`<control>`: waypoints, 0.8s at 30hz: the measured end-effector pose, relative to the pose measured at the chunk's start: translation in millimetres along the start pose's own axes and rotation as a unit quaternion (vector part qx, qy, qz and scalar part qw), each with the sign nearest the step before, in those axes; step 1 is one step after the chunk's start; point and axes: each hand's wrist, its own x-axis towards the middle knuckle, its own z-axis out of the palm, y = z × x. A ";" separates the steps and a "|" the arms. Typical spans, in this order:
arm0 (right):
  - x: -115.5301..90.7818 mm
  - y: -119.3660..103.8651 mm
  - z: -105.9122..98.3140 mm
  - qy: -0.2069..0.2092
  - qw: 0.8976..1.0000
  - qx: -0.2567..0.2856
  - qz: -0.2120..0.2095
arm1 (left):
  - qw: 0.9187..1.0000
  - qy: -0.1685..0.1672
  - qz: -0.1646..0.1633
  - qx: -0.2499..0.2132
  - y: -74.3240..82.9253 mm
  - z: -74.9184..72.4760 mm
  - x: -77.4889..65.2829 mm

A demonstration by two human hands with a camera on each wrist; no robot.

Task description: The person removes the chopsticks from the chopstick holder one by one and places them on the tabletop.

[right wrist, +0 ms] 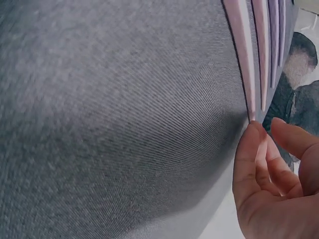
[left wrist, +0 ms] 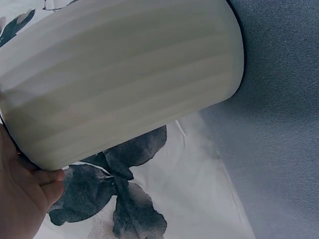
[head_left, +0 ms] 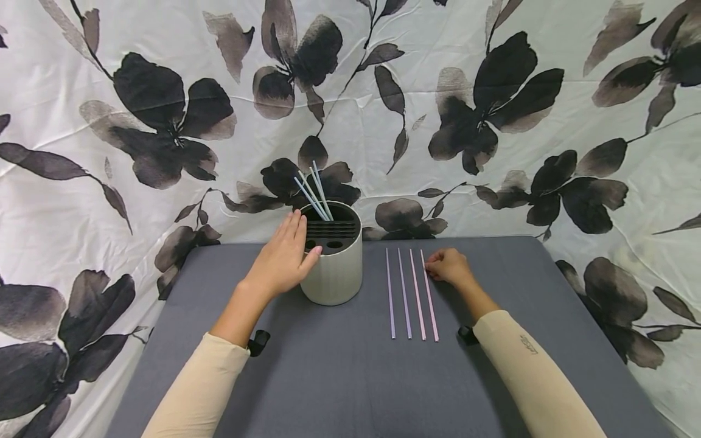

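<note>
My left hand (head_left: 280, 255) rests against the left side of a cream ribbed pen holder (head_left: 335, 277), fingers straight along its rim and thumb over the front edge. Several thin light-blue sticks (head_left: 321, 194) lean in its back compartment. To the right, two purple sticks (head_left: 406, 292) and two pink sticks lie side by side on the table. With thumb and finger, my right hand (head_left: 450, 266) pinches the far end of the outermost pink stick (right wrist: 242, 50). In the left wrist view, the holder's wall fills much of the picture, and fingertips (left wrist: 52, 181) show at its top edge.
A grey cloth covers the table (head_left: 339, 377). Behind it hangs a white curtain (head_left: 405, 176) with dark flowers, close to the table's back edge. The holder's top has a slotted dark insert (head_left: 331, 230) with round holes in front.
</note>
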 end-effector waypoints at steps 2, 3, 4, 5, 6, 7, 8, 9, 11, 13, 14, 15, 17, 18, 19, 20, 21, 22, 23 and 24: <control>-1.1 -1.2 -1.2 0.011 1.000 -0.009 -0.012 | 1.000 0.001 0.001 0.000 -0.2 -0.2 -0.4; -1.8 -2.2 -2.2 0.013 1.000 -0.013 -0.021 | 1.000 0.002 0.002 0.000 -0.2 -0.4 -0.6; -2.4 -3.1 -3.1 0.017 0.999 -0.019 -0.029 | 1.000 0.002 0.002 -0.001 -0.2 -0.5 -0.6; -2.8 -4.6 -4.0 0.021 0.999 -0.027 -0.039 | 1.000 0.001 0.002 -0.001 0.0 -0.5 -0.7; -2.9 -6.1 -4.8 0.024 0.998 -0.032 -0.047 | 1.000 0.000 0.001 -0.001 0.1 -0.5 -0.8; -2.5 -7.7 -5.5 0.026 0.997 -0.038 -0.055 | 1.000 -0.001 0.001 -0.002 0.1 -0.5 -0.8; -2.9 -10.0 -6.4 0.028 0.996 -0.044 -0.066 | 1.000 -0.002 0.000 -0.002 0.3 -0.5 -0.8; -3.1 -12.3 -7.1 0.029 0.996 -0.048 -0.074 | 1.000 -0.002 -0.001 -0.004 0.4 -0.5 -0.8; -2.9 -18.0 -7.3 0.032 0.994 -0.055 -0.088 | 1.000 -0.001 -0.003 -0.005 0.5 -0.6 -1.0; -3.2 -24.2 -7.4 0.034 0.993 -0.053 -0.100 | 1.000 0.001 -0.003 -0.006 0.3 -0.4 -1.1; -3.9 -27.7 -7.4 0.033 0.993 -0.051 -0.104 | 1.000 0.003 -0.002 -0.006 0.2 -0.5 -1.2; -4.4 -31.2 -7.5 0.031 0.992 -0.046 -0.110 | 1.000 0.004 -0.003 -0.007 0.2 -0.5 -1.3; -5.5 -39.1 -7.4 0.029 0.992 -0.035 -0.121 | 1.000 0.005 -0.003 -0.005 0.1 -0.5 -1.4; -6.0 -43.2 -7.3 0.028 0.991 -0.033 -0.130 | 1.000 0.004 -0.003 -0.004 0.0 -0.6 -1.5; -6.5 -47.6 -7.4 0.027 0.990 -0.030 -0.137 | 1.000 0.003 -0.004 -0.003 0.0 -0.6 -1.6; -7.0 -52.4 -7.4 0.027 0.988 -0.024 -0.147 | 1.000 0.003 -0.004 -0.003 0.1 -0.9 -1.7; -7.5 -57.4 -7.7 0.028 0.987 -0.024 -0.159 | 1.000 0.002 -0.003 -0.003 0.2 -0.8 -1.6; -8.1 -62.6 -8.0 0.030 0.985 -0.025 -0.168 | 1.000 0.002 -0.003 -0.002 0.1 -0.7 -1.5; -8.3 -67.7 -8.6 0.032 0.983 -0.025 -0.178 | 1.000 0.002 -0.003 -0.002 0.0 -0.7 -1.3; -8.4 -72.9 -9.1 0.035 0.981 -0.029 -0.188 | 1.000 0.002 -0.002 -0.003 0.0 -0.6 -1.1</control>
